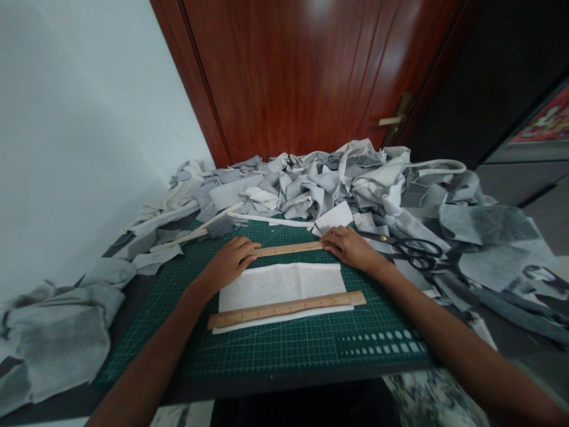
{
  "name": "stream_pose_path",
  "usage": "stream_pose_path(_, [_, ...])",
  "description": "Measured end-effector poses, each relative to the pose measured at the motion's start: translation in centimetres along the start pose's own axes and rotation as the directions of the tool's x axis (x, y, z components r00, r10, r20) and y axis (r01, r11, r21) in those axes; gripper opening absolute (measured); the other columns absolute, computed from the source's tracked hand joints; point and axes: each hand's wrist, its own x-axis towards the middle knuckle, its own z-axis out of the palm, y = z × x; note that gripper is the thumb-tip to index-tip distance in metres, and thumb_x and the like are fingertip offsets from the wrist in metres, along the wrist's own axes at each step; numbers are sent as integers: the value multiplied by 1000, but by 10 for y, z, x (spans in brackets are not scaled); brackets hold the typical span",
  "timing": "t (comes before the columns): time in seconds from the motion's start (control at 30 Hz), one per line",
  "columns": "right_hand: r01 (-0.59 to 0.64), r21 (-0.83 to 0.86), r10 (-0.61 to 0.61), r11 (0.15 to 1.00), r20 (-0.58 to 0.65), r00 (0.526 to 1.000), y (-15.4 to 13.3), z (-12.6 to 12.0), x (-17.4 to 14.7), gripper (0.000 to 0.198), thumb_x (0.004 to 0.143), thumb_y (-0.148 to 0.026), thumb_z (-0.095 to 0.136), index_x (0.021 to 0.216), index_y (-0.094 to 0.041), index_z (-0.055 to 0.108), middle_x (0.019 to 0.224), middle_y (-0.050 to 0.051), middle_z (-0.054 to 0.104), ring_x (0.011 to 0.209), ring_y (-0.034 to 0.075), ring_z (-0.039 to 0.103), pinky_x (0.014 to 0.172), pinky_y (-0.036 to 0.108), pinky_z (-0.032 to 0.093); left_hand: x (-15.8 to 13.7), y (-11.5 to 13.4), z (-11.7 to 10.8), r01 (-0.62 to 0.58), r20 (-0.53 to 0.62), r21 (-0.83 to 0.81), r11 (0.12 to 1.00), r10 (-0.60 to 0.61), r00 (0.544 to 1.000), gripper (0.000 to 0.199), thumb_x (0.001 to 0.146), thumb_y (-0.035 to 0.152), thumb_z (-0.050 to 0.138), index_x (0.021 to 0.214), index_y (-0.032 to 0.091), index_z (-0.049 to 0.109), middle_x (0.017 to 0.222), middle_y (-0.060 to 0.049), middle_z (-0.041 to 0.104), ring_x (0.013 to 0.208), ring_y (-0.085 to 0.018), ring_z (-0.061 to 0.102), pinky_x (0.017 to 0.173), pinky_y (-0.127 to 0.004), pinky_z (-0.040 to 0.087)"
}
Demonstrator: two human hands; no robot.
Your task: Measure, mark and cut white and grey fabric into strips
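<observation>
Head view, far ruler (288,249) held between left hand (232,260), right hand (349,244)

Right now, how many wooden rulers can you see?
2: far wooden ruler between left hand and right hand; near wooden ruler across white fabric. Fabric scraps could hide more.

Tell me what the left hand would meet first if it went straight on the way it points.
The left hand would first meet the upper ruler, whose left end it seems to touch; farther along that line is the right hand. Exact depth is unclear.
</observation>
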Motion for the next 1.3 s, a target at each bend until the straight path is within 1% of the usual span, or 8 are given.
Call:
stream_pose_path(0.2, [8,-131,-5,991,20,1000,-8,1,4,25,107,-17,49,117,-15,71,109,12,73,105,27,65,96,43,46,1,5,-6,0,-4,54,999,0,1000,34,107,19,40,124,20,69,111,-9,71,107,-25,64,98,-39,53])
stream_pose_path(0.37, [74,-71,-78,995,-63,995,-8,6,4,20,106,-23,56,113,-18,74,107,10,74,101,25,66,91,40,47,3,14,-7,-48,-19,71,996,49,999,28,107,25,45,119,21,70,112,-7,72,107,-23,66,96,-38,55])
stream_pose_path(0.57, [142,-122,-165,982,-208,964,-26,-15,-7,25,107,-25,55,122,-23,76,106,9,72,93,23,63,82,37,47,-2,36,-31,-85,-79,119,989,94,992,26,104,19,46,112,20,70,107,-8,72,106,-22,65,98,-38,53])
stream_pose_path(0.7, [211,-51,-216,976,-153,964,-46,-29,-27,28,108,-24,51,126,-25,73,105,9,71,93,22,64,82,37,47,-27,56,-44,-115,-76,150,982,128,989,24,104,19,46,107,20,70,103,-6,72,101,-22,65,95,-37,53])
stream_pose_path(0.83, [164,116,-162,980,-25,986,-58,-25,-40,29,110,-24,47,126,-23,71,109,8,74,96,22,69,88,40,50,-54,63,-30,-122,-8,147,982,124,992,23,106,20,45,110,21,67,103,-5,73,97,-20,67,90,-33,53])
stream_pose_path(0.97, [77,243,-80,967,4,997,-59,-11,-38,32,110,-24,46,134,-23,66,122,9,76,108,23,71,95,41,53,-59,58,-14,-75,34,143,987,71,997,26,106,19,46,122,20,66,112,-6,74,102,-22,67,94,-37,52])
stream_pose_path(1.07, [81,216,-83,973,1,997,-60,-4,-35,30,109,-26,47,134,-23,64,119,10,74,108,24,69,95,42,54,-57,56,-11,-65,45,139,988,60,997,25,106,20,49,121,23,69,117,-6,72,108,-24,64,100,-40,51])
stream_pose_path(1.3, [257,121,-265,959,64,962,-62,-10,-22,20,107,-31,57,118,-22,71,111,8,71,98,23,64,90,40,50,-59,57,-4,-22,79,33,999,19,997,19,105,26,57,115,24,72,119,-7,70,109,-23,64,100,-40,53])
